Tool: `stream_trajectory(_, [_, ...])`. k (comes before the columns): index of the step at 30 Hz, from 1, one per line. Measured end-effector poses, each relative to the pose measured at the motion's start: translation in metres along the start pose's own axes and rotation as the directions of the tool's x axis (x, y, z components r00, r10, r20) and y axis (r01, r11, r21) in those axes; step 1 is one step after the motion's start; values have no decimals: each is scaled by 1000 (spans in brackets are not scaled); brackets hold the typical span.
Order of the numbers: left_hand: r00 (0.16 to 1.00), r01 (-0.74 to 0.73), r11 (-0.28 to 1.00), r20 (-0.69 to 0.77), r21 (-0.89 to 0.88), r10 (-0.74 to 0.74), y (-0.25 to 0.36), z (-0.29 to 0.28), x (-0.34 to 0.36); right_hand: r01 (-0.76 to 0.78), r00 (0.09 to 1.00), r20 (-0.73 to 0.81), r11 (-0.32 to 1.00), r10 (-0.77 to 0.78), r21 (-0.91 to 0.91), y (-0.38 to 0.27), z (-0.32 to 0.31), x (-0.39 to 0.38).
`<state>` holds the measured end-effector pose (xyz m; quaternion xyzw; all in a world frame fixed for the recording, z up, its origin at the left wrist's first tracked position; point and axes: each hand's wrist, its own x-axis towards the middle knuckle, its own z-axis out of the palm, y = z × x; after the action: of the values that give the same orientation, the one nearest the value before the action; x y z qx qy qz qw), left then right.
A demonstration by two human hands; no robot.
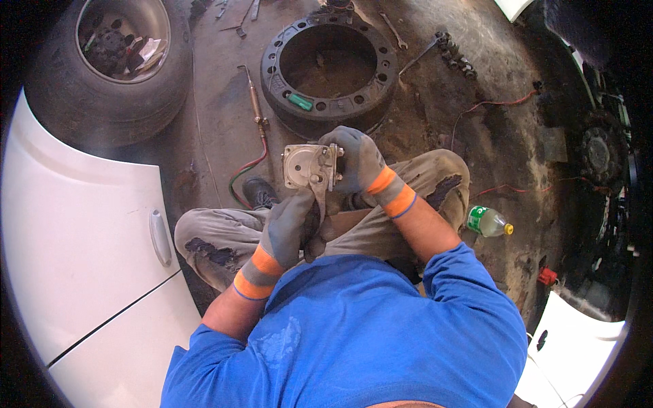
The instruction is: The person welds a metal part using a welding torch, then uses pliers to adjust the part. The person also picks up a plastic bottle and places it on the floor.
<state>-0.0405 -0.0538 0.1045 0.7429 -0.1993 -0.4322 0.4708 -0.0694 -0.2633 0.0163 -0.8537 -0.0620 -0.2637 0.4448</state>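
My right hand (354, 158), in a grey glove with an orange cuff, is closed round the right side of a square-flanged metal housing (298, 165) with bolts and nuts at its corners. Lower down, my left hand (288, 223), gloved alike, grips a wrench (320, 198). The wrench's jaw rests against the housing's lower edge, near a small round bolt or stud; whether it sits fully on it I cannot tell. Both hands are above my crossed legs. Part of the wrench's handle is hidden by the left glove.
Beyond my hands a large brake drum (329, 107) lies on the floor, a green-handled tool (299, 102) on its rim. A torch (256, 102) with hoses lies left of it. Around are a wheel (146, 98), a white door (81, 204), a loose wrench (394, 30) and a bottle (486, 222).
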Motion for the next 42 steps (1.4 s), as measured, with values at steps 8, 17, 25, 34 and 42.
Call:
stream_trajectory(8, [954,-298,940,16,166,300,-23,-10,8,64,997,44,998,-64,18,2,-7,5])
stream_trajectory(17, [995,94,973,51,-213,-85,-8,-20,5,-106,974,208,991,87,83,-12,-14,7])
stream_trajectory(25, [991,124,959,89,-256,-104,-2,-25,5,-25,979,196,994,47,-111,-4,-13,2])
stream_trajectory(34, [993,-10,995,115,-101,22,-9,-35,12,-47,998,43,990,53,-131,-6,-5,-5])
stream_trajectory(42, [978,82,755,199,-651,65,6,-24,-5,-96,978,-198,987,69,-128,-3,3,-2])
